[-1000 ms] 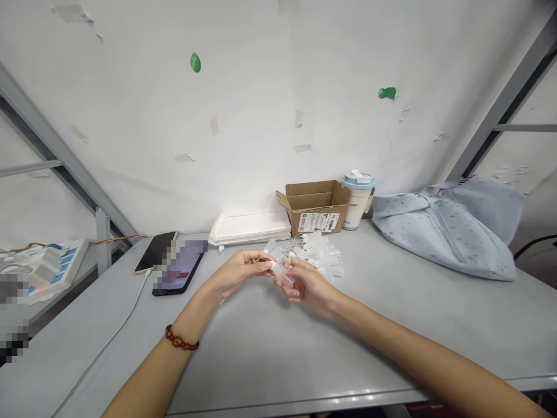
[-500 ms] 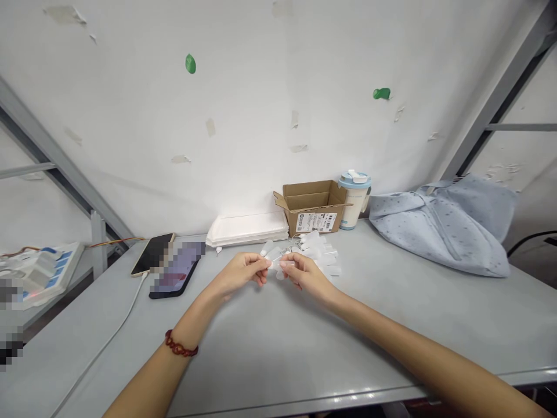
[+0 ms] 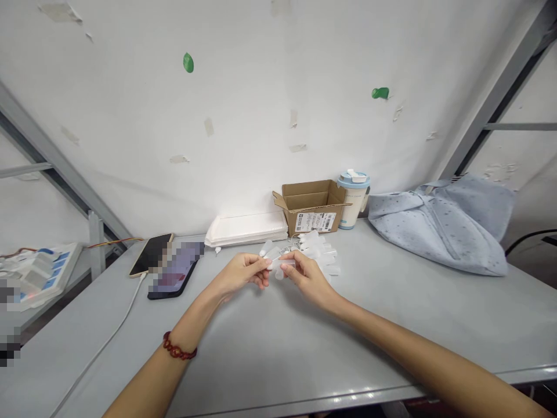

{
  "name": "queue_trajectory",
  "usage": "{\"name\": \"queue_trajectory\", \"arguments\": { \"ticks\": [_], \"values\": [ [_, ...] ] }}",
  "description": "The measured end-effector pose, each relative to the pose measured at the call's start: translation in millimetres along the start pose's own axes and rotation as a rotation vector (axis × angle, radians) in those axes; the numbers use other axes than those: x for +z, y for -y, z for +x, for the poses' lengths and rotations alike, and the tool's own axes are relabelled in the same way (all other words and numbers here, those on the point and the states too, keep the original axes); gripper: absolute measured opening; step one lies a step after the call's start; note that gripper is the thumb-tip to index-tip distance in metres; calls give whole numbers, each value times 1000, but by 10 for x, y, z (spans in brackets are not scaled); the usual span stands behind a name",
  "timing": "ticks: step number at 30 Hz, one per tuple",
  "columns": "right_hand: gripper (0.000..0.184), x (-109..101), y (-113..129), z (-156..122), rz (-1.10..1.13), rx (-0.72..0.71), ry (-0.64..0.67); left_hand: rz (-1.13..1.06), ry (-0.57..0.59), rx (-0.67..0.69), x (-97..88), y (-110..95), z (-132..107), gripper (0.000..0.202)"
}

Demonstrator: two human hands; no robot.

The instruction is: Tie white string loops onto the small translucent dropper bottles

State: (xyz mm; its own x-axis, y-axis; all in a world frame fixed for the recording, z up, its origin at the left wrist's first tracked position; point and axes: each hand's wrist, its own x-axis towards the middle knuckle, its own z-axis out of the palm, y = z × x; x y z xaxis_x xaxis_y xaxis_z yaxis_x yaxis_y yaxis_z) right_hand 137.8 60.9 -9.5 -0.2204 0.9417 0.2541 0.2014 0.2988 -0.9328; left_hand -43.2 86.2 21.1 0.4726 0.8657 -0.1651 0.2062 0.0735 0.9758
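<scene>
My left hand is closed in a pinch at the left end of a small translucent white plastic piece. At its right end, my right hand pinches the same piece between thumb and fingers. The piece is held just above the table, and its exact kind is too small to make out. Close behind and right of my fingers lies a loose pile of similar translucent plastic pieces, some with thin metal rings. My right hand hides part of this pile.
Behind the pile are a stack of white flat packets, an open cardboard box and a blue-lidded cup. A light blue cloth bag lies to the right. Two phones and a white cable are at the left.
The fingers of my right hand have shifted slightly on the small plastic piece. My left hand stays nearly still, and the whole view has drifted a little.
</scene>
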Motion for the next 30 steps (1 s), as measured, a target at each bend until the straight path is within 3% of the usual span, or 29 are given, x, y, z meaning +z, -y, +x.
{"name": "queue_trajectory", "arguments": {
  "ticks": [5,9,18,23,30],
  "values": [
    [29,-1,-74,40,109,45,2,127,-18,82,14,-43,-30,21],
    [31,3,-87,50,168,73,-18,107,-70,126,63,-39,-17,21],
    [28,13,-23,24,115,53,-40,76,5,1,68,14,-9,42],
    [31,-4,-32,34,110,47,-30,212,2,130,57,-30,-28,35],
    [41,-17,-31,60,179,82,-34,379,-133,272,130,-39,-49,23]
  ]
}}
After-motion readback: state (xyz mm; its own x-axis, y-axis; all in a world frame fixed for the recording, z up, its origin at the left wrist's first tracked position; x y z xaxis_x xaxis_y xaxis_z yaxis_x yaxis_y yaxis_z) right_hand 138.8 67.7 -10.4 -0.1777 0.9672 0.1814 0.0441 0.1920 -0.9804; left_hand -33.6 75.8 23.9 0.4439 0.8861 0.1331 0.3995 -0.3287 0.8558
